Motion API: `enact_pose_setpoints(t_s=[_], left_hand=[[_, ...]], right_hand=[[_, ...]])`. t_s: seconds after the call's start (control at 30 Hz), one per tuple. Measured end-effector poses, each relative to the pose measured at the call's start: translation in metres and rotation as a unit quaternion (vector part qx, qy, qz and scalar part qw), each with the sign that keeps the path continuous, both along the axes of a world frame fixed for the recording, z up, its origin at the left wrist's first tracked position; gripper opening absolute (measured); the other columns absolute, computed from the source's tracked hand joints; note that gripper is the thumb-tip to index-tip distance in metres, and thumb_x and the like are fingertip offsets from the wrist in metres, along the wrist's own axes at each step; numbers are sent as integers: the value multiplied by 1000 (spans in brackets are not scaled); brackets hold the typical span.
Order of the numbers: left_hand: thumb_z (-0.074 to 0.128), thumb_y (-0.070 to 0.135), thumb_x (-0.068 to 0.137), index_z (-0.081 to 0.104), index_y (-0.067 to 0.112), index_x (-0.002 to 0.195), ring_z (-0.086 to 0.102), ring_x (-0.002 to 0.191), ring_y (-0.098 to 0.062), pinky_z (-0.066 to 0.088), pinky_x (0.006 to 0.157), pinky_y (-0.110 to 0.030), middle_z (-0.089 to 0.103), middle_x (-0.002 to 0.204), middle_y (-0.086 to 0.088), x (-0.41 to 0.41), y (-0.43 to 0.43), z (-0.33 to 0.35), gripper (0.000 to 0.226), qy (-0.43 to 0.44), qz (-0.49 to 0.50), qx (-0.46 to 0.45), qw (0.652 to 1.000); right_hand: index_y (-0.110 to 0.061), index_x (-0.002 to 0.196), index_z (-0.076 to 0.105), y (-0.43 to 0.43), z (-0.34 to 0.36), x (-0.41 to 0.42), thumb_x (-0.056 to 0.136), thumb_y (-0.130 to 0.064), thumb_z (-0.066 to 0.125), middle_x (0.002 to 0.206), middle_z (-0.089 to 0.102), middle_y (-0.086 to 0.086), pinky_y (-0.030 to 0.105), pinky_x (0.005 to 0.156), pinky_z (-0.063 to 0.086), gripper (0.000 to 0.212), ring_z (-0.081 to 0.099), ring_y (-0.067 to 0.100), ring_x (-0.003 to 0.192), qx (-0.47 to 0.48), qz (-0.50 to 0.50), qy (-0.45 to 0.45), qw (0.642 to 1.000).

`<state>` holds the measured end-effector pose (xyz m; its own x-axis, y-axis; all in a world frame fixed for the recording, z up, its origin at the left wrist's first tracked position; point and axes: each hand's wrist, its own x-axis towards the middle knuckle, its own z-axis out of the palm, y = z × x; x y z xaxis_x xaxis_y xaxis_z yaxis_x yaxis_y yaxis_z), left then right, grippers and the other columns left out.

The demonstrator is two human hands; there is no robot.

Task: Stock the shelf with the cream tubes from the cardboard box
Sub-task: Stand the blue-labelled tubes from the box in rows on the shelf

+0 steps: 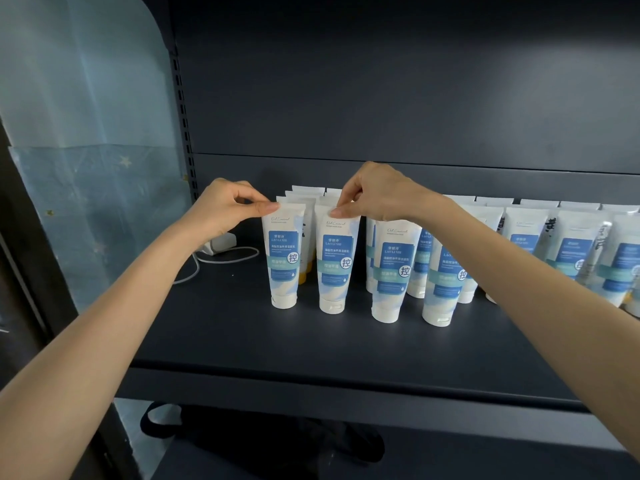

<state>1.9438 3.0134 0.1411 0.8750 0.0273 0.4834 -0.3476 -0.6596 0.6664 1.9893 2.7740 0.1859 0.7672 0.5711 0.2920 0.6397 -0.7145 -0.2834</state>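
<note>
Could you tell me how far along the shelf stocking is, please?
Done: rows of tubes stand cap-down across the shelf. In hand: the left hand pinches the leftmost front tube at its top, the right hand the neighbouring tube. Left: the cardboard box is out of view, so remaining stock is unknown.

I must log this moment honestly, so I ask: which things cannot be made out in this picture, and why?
Head view:
- Cardboard box: outside the frame.
- Rear cream tubes: only crimped tops show; front tubes hide them.
- Far-right tubes: blurred, cut by the right edge.
- White charger: partly behind the left hand.
- Dark object below the shelf: too dark to name.
- Small label print: too small.
</note>
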Motion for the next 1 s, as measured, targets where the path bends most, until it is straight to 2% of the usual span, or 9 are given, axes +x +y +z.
enact_pose_setpoints(t_s=[0.13, 0.23, 0.33, 0.43, 0.57, 0.77, 1.0], left_hand=[[70, 29, 81, 71, 28, 77, 58, 74, 0, 43, 71, -10, 64, 83, 10, 0, -2, -1, 4, -2, 3, -10, 1000], [70, 28, 81, 70, 28, 79, 59, 71, 7, 42, 65, -3, 65, 82, 11, 1, -3, -3, 2, -6, 1, -27, 1000], [70, 28, 81, 70, 29, 80, 60, 72, 10, 42, 67, -6, 66, 82, 13, 1, -2, -5, 1, -4, 2, -37, 999], [70, 27, 81, 70, 28, 80, 59, 71, 10, 41, 66, -3, 64, 83, 11, 2, -2, -4, 2, -7, -1, -36, 999], [69, 25, 83, 71, 25, 81, 58, 75, 2, 41, 70, -7, 63, 83, 9, 4, -5, -5, 2, -12, 6, -43, 999], [68, 21, 84, 70, 25, 80, 57, 73, 1, 40, 67, -1, 61, 83, 7, 6, -6, -8, 6, -17, 12, -62, 998], [67, 20, 84, 69, 25, 80, 57, 73, 4, 40, 67, 0, 61, 82, 9, 8, -9, -9, 6, -11, 14, -77, 997]], right_hand=[[-22, 82, 71, 0, 0, -1, 80, -42, 71, 80, 60, -16, 36, 88, 50, 19, 60, 12, 90, 4, -1, 0, 1000], [-24, 80, 69, 0, -1, -1, 80, -41, 71, 85, 63, -11, 37, 88, 51, 18, 61, 13, 91, 1, 1, -3, 1000], [-25, 78, 68, -1, -1, 0, 81, -41, 71, 82, 62, -13, 37, 87, 51, 17, 61, 13, 90, 1, 2, -3, 1000], [-26, 79, 67, -2, -1, 2, 81, -42, 69, 84, 62, -12, 34, 84, 50, 17, 60, 12, 90, -5, -1, -19, 1000], [-22, 87, 71, -2, -2, 2, 82, -43, 68, 82, 58, -13, 31, 78, 46, 21, 57, 12, 87, -13, -8, -44, 999], [-22, 85, 69, -3, -3, 2, 82, -42, 69, 91, 62, -10, 36, 87, 49, 20, 60, 14, 94, -2, -11, -29, 1000], [-21, 84, 69, -4, -4, 4, 81, -42, 70, 93, 64, -8, 34, 84, 50, 21, 60, 14, 94, 12, -11, -16, 1000]])
